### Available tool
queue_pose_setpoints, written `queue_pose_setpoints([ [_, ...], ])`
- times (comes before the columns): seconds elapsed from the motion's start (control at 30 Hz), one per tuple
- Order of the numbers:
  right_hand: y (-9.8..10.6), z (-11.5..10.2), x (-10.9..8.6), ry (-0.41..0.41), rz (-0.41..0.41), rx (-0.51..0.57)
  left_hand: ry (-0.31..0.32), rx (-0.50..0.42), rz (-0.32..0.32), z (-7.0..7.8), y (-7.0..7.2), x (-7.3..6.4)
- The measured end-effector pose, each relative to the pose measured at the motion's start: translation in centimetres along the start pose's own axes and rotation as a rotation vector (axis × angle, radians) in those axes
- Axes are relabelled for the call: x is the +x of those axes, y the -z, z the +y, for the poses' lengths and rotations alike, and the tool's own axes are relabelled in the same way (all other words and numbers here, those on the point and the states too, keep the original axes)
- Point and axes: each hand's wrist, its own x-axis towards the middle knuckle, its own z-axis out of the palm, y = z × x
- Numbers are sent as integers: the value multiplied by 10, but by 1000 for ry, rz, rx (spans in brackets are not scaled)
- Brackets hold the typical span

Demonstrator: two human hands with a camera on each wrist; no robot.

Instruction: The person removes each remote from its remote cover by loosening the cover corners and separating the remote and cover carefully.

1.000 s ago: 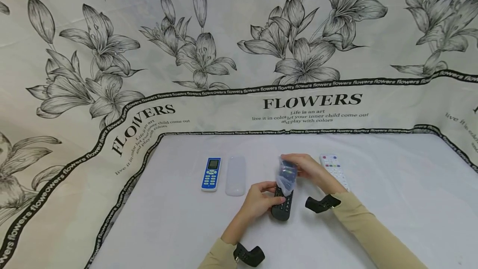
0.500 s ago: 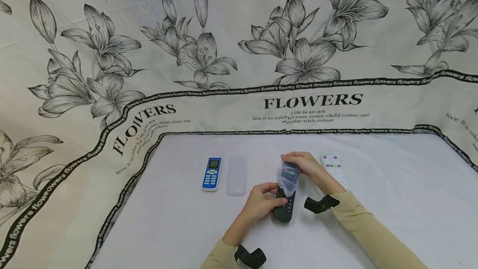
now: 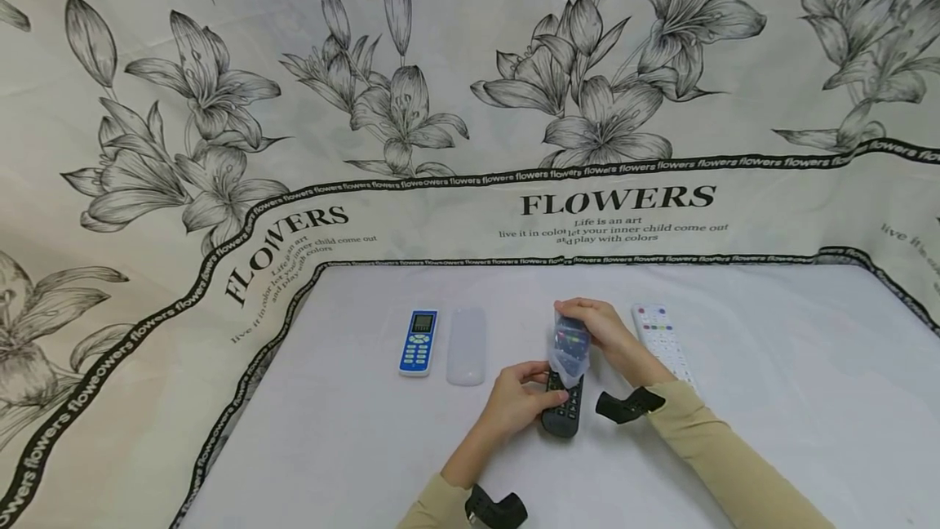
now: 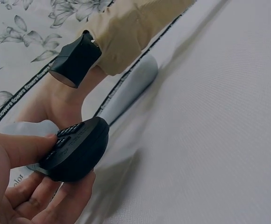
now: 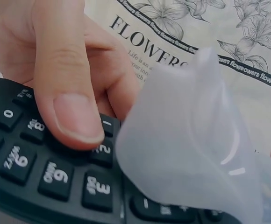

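A black remote control (image 3: 561, 424) is tilted up between both hands, over the white table. A translucent sleeve-like cover (image 3: 569, 367) is over its upper half, and coloured buttons show through it. My left hand (image 3: 512, 400) grips the lower half, thumb on the number keys and fingers underneath. At the top end, my right hand (image 3: 604, 331) holds the covered part with its fingers. The right wrist view shows the cover's loose edge (image 5: 182, 135) bulging up off the keys. In the left wrist view the rounded bottom end of the remote (image 4: 86, 151) is bare.
On the left of the table (image 3: 352, 447) lie a blue remote (image 3: 418, 343) and, beside it, a flat translucent cover (image 3: 466, 347). A white remote (image 3: 654, 329) lies to the right, partly hidden by the right forearm. A flower-print cloth (image 3: 411, 219) hangs behind.
Both hands and the black remote have shifted slightly right in the head view. The coloured buttons show a little more plainly through the cover. The grips are the same.
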Motion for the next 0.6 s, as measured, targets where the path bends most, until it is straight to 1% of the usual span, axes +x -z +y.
queue_pose_setpoints([
  [0.17,-2,1,1,6,15,10,6,2,-2,-2,0,0],
  [0.37,-4,0,4,-2,20,37,15,-10,0,-1,2,0],
  [0.53,-1,-1,6,14,22,-6,29,-41,4,-2,2,0],
  [0.6,1,-2,6,22,14,-43,28,-42,11,-3,2,1],
])
